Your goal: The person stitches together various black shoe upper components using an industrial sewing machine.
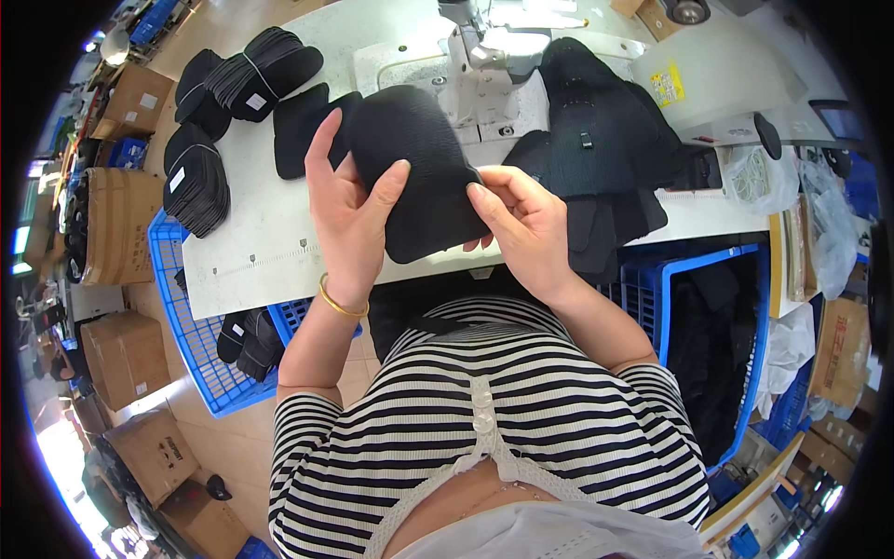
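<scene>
A black panel (433,186) with a rounded end is hanging above the near edge of the white surface (242,242), in front of the sewing machine (494,98). The left hand (349,210) is holding its left side in a loose grip, the thumb pressing on the face, the index finger standing clear of the edge. The right hand (526,219) is pinching the right edge in a narrow grip, thumb uppermost. The panel is thus lying between the two hands, its rounded end pointing toward the far side. Judging by its thin, cloth-like look, it is probably handling as light and flexible, its finely rippled face offering some friction and little risk of breaking. Opposite edges are seeming the best holds, keeping the middle from sagging.
</scene>
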### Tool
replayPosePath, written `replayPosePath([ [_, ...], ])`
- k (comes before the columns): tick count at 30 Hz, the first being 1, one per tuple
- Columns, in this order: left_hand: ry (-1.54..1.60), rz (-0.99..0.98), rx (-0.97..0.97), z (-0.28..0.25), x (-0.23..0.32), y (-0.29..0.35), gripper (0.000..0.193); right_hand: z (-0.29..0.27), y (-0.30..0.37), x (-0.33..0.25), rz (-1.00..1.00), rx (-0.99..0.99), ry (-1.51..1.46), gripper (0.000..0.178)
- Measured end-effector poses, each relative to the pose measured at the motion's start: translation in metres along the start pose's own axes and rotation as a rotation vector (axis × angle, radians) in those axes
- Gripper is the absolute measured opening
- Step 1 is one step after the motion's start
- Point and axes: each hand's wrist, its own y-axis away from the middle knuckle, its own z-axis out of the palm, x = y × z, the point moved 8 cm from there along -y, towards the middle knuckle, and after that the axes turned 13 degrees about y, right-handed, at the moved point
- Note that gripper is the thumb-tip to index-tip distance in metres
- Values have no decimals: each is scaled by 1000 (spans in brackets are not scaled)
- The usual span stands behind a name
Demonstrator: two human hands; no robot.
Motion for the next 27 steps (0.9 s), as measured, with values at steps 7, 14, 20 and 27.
replayPosePath([
  [7, 148, -21, -24, -7, 1, -1, 48, 1, -6, 5, 15, 18, -51, 18],
  [14, 46, -112, -34, -9, -4, -8, 22, -1, 1, -3, -75, 72, 75, 18],
  [20, 1, -117, -26, -15, -5, 0, 17, 5, 2, -5, -23, -48, -84, 21],
  [27, 70, -111, -56, -18, 5, 1, 19, 8, -4, -2, -101, 18, 59, 17],
])
